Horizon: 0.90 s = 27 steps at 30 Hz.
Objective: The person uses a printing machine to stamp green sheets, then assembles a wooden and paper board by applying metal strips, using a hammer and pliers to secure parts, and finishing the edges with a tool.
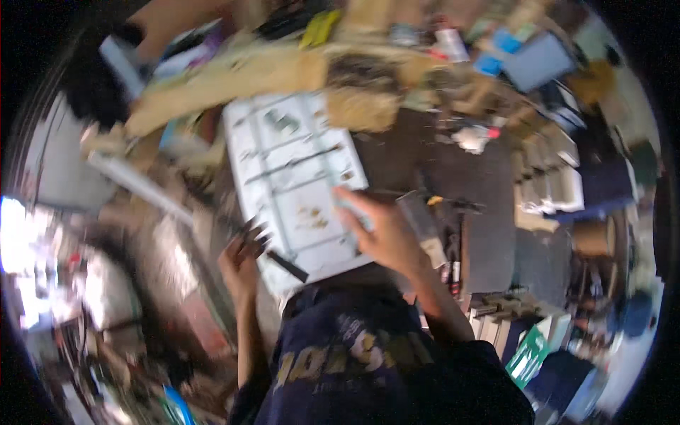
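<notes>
With your left hand (pixel 241 262) gripping a dark bar (pixel 287 267) near the lower-left corner of the white board (pixel 290 202) and your right hand (pixel 386 237) spread over its right edge, a careless sweep could scatter the yellowish bits (pixel 315 212) between.

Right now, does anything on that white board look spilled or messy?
Maybe: small yellowish-brown bits show on the white board, left of the right hand. Their uneven patch looks untidy; blur hides what they are.

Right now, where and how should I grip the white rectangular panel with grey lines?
Probably pinch the panel by its long right edge, from the right: it looks straight, with your right hand over it; a dark flat bar crowds the lower left.
</notes>
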Available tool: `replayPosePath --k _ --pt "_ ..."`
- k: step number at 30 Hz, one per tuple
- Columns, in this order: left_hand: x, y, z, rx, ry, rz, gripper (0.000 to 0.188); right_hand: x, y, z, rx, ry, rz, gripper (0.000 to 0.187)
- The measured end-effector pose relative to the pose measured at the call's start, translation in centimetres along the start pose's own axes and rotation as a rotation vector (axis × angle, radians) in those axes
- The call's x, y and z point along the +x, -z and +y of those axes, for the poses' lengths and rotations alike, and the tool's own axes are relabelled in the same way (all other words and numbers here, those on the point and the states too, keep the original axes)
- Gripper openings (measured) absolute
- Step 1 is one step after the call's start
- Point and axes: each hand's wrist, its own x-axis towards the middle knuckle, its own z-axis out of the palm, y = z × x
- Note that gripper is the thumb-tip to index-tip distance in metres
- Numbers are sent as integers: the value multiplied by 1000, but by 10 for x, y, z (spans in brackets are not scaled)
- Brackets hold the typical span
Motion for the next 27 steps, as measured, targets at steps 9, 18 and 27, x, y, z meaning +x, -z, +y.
replayPosePath --k 9,18,27 --pt "-8 -38 68 929 -175 -494 39 -27 -6 -14 -478 290 155 35" --pt "-34 -31 25 986 -27 -800 48 -64 -34 36 -538 39 -466 29" --pt "-60 15 -57 728 -187 -742 32 -130 -66 43 -452 -365 -419 26"
